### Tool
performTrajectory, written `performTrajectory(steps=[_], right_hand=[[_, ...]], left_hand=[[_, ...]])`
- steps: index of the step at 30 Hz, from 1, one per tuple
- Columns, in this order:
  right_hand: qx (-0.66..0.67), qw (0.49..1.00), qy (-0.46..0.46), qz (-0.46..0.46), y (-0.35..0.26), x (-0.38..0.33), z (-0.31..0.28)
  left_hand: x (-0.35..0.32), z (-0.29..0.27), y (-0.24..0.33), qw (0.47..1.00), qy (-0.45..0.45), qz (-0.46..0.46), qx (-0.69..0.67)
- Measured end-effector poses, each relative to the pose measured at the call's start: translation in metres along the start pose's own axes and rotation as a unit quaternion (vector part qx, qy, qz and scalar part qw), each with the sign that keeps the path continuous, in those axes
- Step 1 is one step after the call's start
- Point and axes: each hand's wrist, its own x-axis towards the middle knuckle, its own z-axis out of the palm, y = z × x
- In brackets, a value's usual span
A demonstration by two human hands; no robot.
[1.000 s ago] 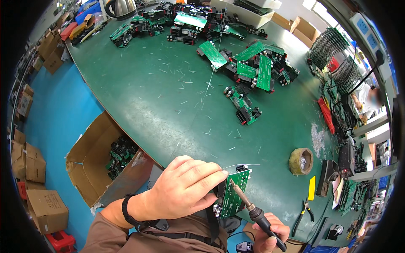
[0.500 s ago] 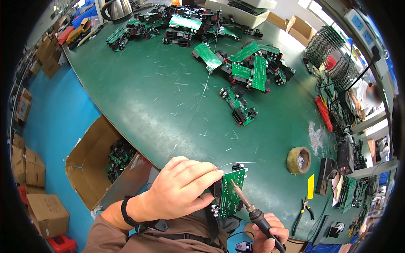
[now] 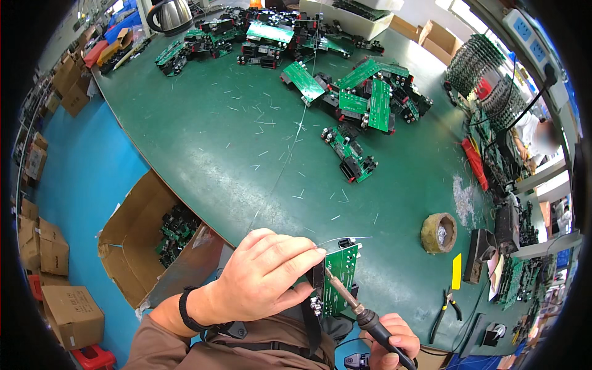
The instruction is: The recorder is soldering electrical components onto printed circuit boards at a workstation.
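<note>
My left hand (image 3: 268,274) is closed round the left side of a green circuit board (image 3: 341,277), which is tilted in front of my body with its solder side showing. A thin solder wire (image 3: 348,238) runs from my left fingertips across the board's top edge. In my right hand (image 3: 394,342) is a soldering iron (image 3: 374,323), gripped by its black handle. Its tip meets the board near the left edge, close to my left fingers; whether it touches I cannot tell. Black parts on the board's other side are partly hidden by my left hand.
Several circuit boards (image 3: 379,105) lie piled toward the back, with a single board (image 3: 348,154) nearer. Wire clippings are scattered across the green table (image 3: 203,142). To the right are a round holder (image 3: 438,233) and cutters (image 3: 445,314). At left stands a cardboard box (image 3: 132,246) holding boards.
The soldering iron's tip has moved left and slightly down across the board, toward my left fingers. My left hand and the board have barely moved.
</note>
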Motion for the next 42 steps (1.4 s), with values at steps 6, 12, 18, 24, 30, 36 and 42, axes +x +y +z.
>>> performTrajectory(steps=[6,12,18,24,30,36,42], right_hand=[[-0.007,1.000,-0.004,0.003,0.000,0.004,0.000],[-0.005,1.000,-0.009,0.008,-0.001,0.002,0.000],[-0.021,0.999,0.024,0.004,-0.002,-0.006,-0.002],[-0.027,0.997,0.067,0.033,0.003,-0.008,-0.005],[-0.102,0.981,0.147,0.074,0.021,-0.029,-0.002],[-0.095,0.982,0.128,0.097,0.033,-0.029,-0.004],[-0.078,0.986,0.100,0.108,0.039,-0.026,-0.005]], left_hand=[[0.000,0.002,0.000,1.000,0.004,0.006,0.009],[-0.001,0.001,0.002,1.000,0.010,0.008,0.013],[-0.004,0.001,-0.003,1.000,0.003,-0.006,0.009],[-0.006,0.005,-0.021,0.999,0.002,-0.040,-0.010],[-0.011,0.022,-0.038,0.995,-0.025,-0.092,-0.016],[-0.015,0.034,-0.053,0.991,-0.064,-0.121,0.004],[-0.014,0.035,-0.055,0.989,-0.075,-0.127,0.002]])
